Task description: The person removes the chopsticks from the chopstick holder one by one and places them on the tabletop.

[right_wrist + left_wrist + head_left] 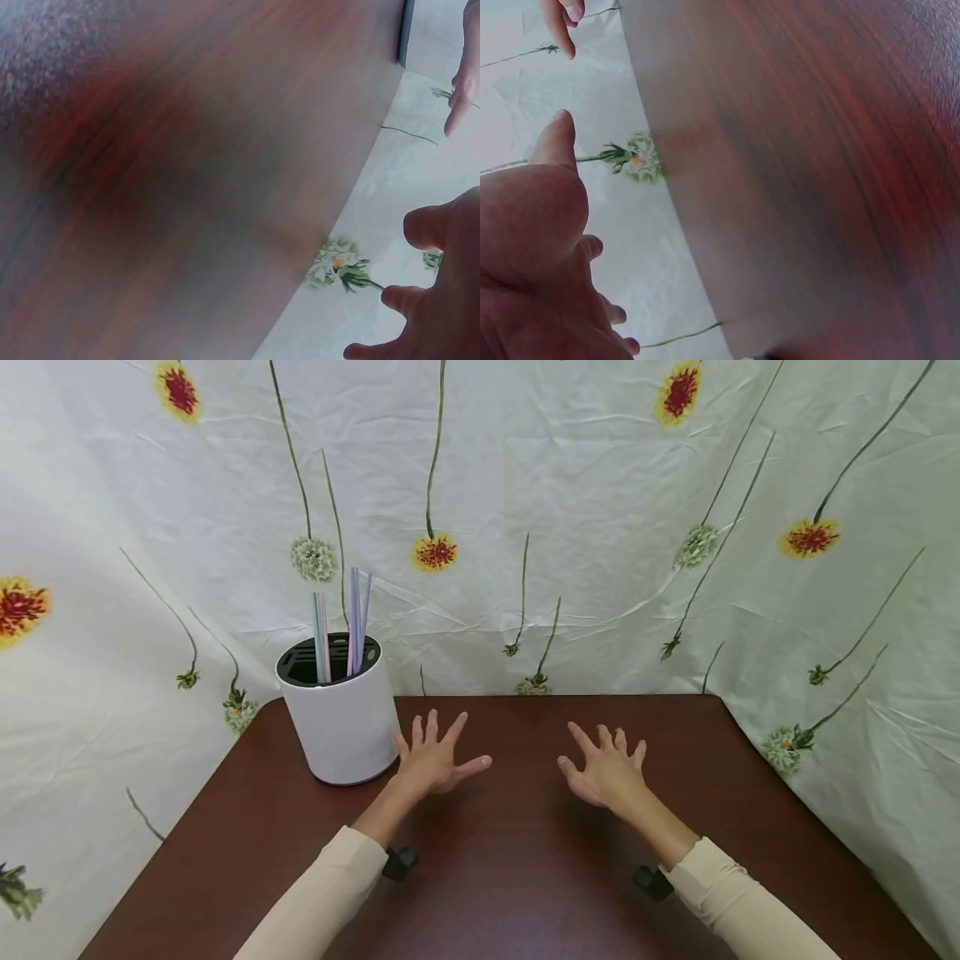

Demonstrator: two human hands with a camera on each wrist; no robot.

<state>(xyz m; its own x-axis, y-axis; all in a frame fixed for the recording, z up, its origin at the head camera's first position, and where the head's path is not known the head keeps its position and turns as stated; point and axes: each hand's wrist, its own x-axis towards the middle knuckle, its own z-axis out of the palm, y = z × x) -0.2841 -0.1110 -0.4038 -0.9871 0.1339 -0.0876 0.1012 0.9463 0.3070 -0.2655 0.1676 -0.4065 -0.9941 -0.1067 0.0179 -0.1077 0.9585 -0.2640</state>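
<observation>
Both hands hover over the dark brown table (510,860) with fingers spread and nothing in them. My left hand (432,764) is just right of a white oval holder (341,727), its little finger overlapping the holder's edge in the head view. Several pale straws or thin sticks (356,622), bluish, pink and purple, stand upright in the holder's black slotted top (302,662). To the right, my right hand (609,772) is held palm down, thumb toward the left hand. In the left wrist view, the left palm (532,225) shows bare; the right wrist view shows the right hand's fingers (405,300) apart.
A white cloth (480,468) printed with flowers hangs behind the table and along both sides. The table's back edge (525,697) runs right behind the hands. Small black devices (401,863) are strapped at both wrists, under cream sleeves (330,885).
</observation>
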